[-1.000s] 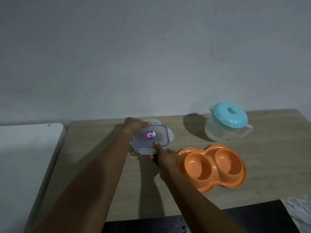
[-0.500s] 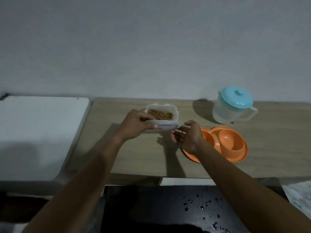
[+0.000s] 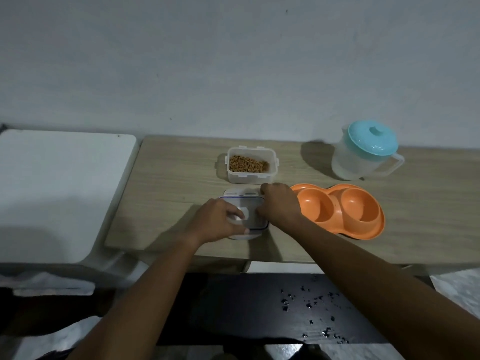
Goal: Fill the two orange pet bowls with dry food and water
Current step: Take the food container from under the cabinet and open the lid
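Observation:
An orange double pet bowl lies on the wooden table, both wells bare. Behind my hands stands an uncovered clear food container holding brown dry food. Its clear lid lies flat on the table in front of it. My left hand grips the lid's left and near edge. On the lid's right edge, beside the bowl, my right hand holds it with curled fingers. A clear pitcher with a teal lid stands at the back right.
The wooden table ends in a near edge just below my hands. A white surface adjoins it on the left. A dark panel with black specks lies below the table edge. A grey wall rises behind.
The lid has come off the food container and has moved toward me, down onto the table. Both hands came with it. The dry food now shows.

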Demonstrator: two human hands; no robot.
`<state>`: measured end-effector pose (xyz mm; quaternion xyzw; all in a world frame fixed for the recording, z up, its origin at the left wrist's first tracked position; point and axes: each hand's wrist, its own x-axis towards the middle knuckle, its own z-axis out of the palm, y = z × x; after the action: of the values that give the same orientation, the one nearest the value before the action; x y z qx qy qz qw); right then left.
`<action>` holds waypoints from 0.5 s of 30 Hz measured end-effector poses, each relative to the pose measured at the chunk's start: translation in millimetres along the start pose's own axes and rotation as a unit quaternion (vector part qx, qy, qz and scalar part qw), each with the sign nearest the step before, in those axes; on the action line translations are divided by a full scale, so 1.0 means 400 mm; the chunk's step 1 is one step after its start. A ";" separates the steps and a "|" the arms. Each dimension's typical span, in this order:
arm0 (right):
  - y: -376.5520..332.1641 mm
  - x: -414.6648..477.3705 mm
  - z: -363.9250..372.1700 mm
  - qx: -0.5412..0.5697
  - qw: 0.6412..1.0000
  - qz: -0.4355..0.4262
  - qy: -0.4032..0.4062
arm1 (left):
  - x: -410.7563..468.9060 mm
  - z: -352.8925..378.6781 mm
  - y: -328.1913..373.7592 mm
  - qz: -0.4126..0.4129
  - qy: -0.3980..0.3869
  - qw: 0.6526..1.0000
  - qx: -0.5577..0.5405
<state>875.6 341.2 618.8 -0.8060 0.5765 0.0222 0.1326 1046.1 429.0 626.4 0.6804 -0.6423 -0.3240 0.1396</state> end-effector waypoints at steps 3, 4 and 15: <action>0.018 0.030 -0.019 0.103 0.989 0.067 0.082 | 0.057 -0.031 0.005 -0.029 0.102 0.990 -0.097; 0.028 0.047 -0.025 0.155 0.976 0.097 0.121 | 0.085 -0.042 0.006 -0.047 0.151 0.981 -0.116; 0.088 0.200 -0.015 0.383 0.907 0.169 0.036 | 0.282 -0.050 0.001 -0.185 0.192 0.929 -0.256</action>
<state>868.8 255.3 602.8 -0.5840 0.6726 -0.2073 0.4045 1054.1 315.6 612.3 0.7776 -0.3613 -0.3602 0.3675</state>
